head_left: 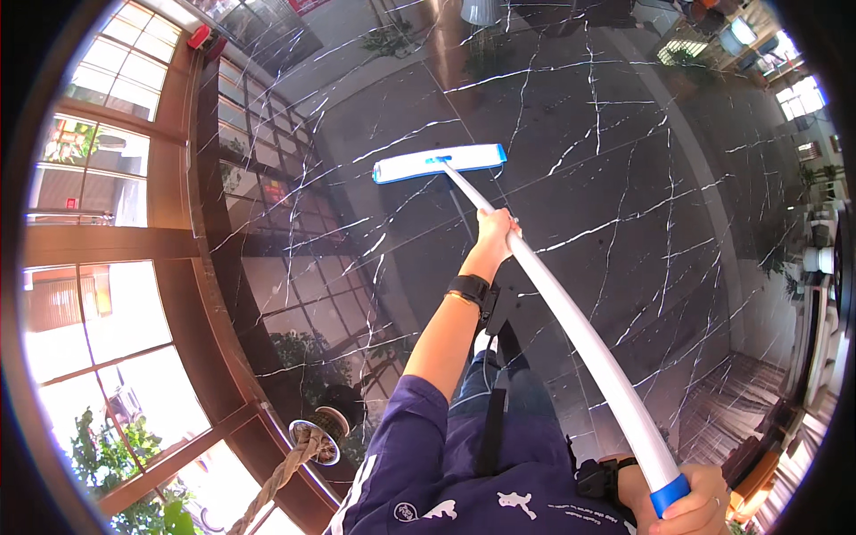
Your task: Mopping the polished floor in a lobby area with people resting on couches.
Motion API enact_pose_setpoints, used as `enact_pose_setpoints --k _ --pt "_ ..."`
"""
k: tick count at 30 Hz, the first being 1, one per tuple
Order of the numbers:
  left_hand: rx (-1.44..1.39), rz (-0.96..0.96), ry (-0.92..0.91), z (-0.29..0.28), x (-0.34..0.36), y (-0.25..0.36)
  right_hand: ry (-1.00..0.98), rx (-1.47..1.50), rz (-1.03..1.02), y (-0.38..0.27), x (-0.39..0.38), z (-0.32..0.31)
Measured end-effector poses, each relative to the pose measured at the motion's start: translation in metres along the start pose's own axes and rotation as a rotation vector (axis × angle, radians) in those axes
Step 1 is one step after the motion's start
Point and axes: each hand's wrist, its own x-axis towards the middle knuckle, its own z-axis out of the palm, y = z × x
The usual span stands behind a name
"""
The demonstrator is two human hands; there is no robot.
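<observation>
A flat mop with a white pole (586, 348) reaches away from me over the dark marble floor. Its wide white head (406, 168), edged in blue, rests on the floor ahead, and a blue joint ties it to the pole. Partway up the pole my left hand (496, 232) is closed around it, palm hidden. At the lower right, my right hand (694, 504) grips the pole's upper end beside a blue collar (670, 496). A black band with a small device (470, 287) is on my left wrist.
Wood-framed windows (102, 312) run along the left, reflected in the glossy veined floor (624, 232). Near them, at the lower left, a thick braided trunk or rope (290, 468) meets a round metal-rimmed base. Dark furniture edges (807, 357) line the far right.
</observation>
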Motion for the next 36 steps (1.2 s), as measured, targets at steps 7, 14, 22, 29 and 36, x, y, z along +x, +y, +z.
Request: enact_pose_setpoints --k 7,14,22,29,36 --pt "0.002 -0.021 -0.123 0.018 0.048 0.069 -0.092 0.100 -0.068 0.080 0.032 0.027" --pt "0.049 -0.059 -0.079 0.053 0.089 0.134 -0.048 -0.005 -0.062 0.154 0.069 0.045" --pt "0.067 -0.135 -0.058 0.092 0.130 0.205 -0.042 -0.030 -0.057 0.237 0.144 0.071" --pt "0.028 -0.224 -0.112 0.101 0.148 0.247 0.143 -0.043 -0.033 0.275 0.190 0.092" --pt "0.102 -0.408 -0.038 0.091 0.210 0.275 -0.316 0.380 0.067 0.286 0.217 0.097"
